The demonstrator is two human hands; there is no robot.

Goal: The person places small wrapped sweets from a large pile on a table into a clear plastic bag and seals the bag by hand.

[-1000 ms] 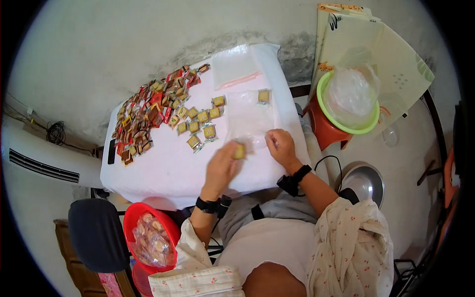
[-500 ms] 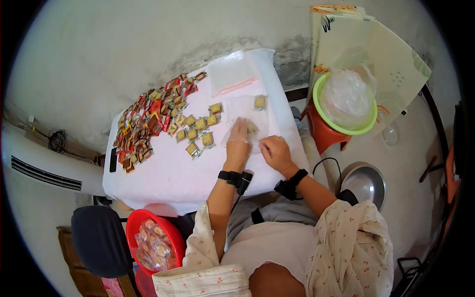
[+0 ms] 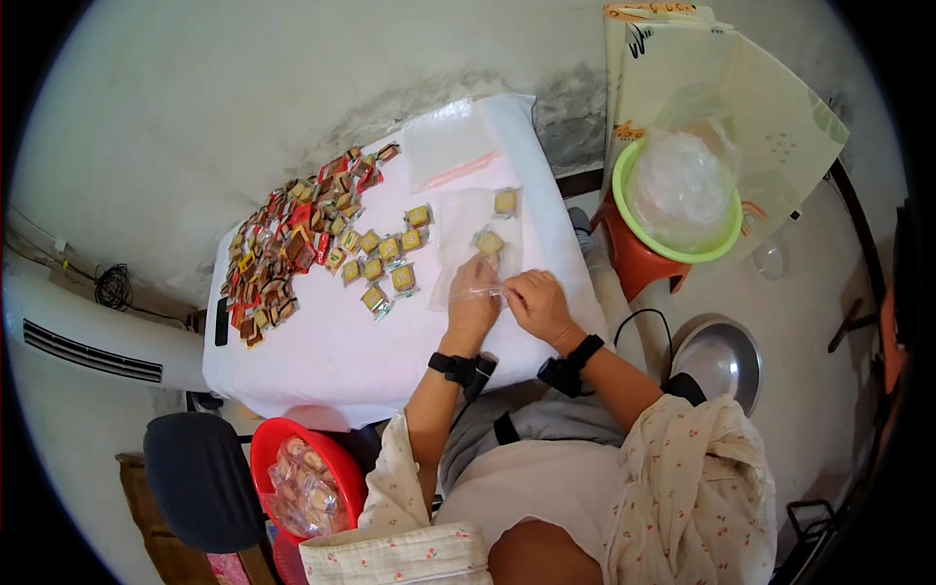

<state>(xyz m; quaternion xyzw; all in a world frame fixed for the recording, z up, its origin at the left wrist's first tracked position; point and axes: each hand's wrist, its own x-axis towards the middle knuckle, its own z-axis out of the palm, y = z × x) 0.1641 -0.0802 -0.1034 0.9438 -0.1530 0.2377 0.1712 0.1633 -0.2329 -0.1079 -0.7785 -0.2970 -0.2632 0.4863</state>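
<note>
My left hand is partly inside a clear plastic bag lying flat on the table. Its fingers show through the film, loosely bent, with the tips just below a wrapped yellow biscuit in the bag. Pinched closed, my right hand holds the edge of the bag's mouth close beside my left wrist. Another wrapped biscuit sits near the bag's upper right corner; whether it is inside cannot be made out. Left of the bag lie several wrapped yellow biscuits.
A heap of mixed wrapped snacks covers the table's left side. Flat plastic bags lie at the far edge. A red tub of packaged snacks stands at lower left. A green basin with plastic bags rests on a red stool.
My left hand has drawn back toward me inside the bag, exposing the biscuit there. My right hand has moved slightly left, still pinching the bag's edge.
</note>
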